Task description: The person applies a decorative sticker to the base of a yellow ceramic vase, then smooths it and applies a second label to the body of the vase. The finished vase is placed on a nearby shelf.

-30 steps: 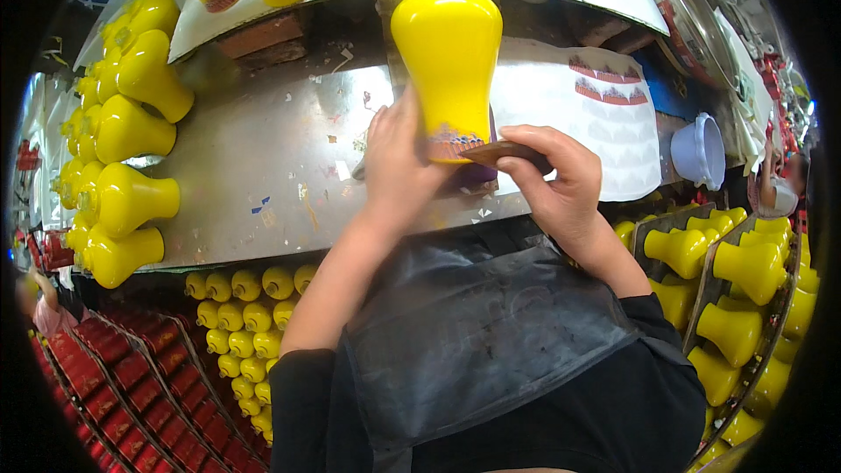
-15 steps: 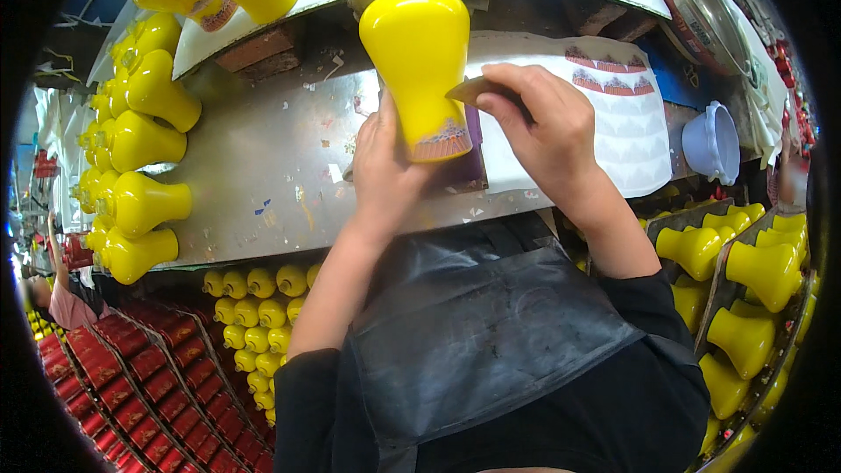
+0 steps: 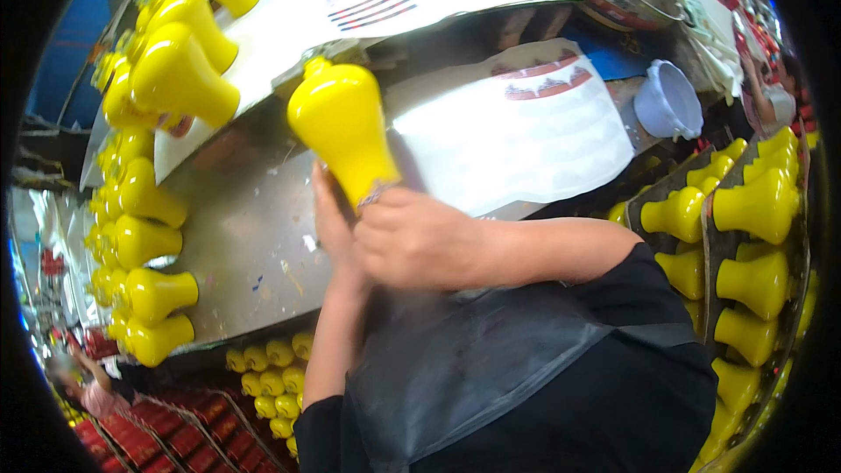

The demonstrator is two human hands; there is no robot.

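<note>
yellow bottle [image 3: 342,118], one, grasped by one left hand [image 3: 335,232]; one right hand [image 3: 420,241] curled at its base, grip unclear

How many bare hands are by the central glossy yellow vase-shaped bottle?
2: the left hand beside the lower end of the yellow bottle, the right hand across that end, partly hiding the left.

A black top [image 3: 604,394] is worn, its sleeves [image 3: 653,293] stopping well back from the bare left hand [image 3: 338,241] and the bare right hand [image 3: 425,241]. Just below the hands, a dark, slightly glossy apron [image 3: 473,368] covers the front, a flat dark strap [image 3: 663,334] reaching toward the right side.
</note>
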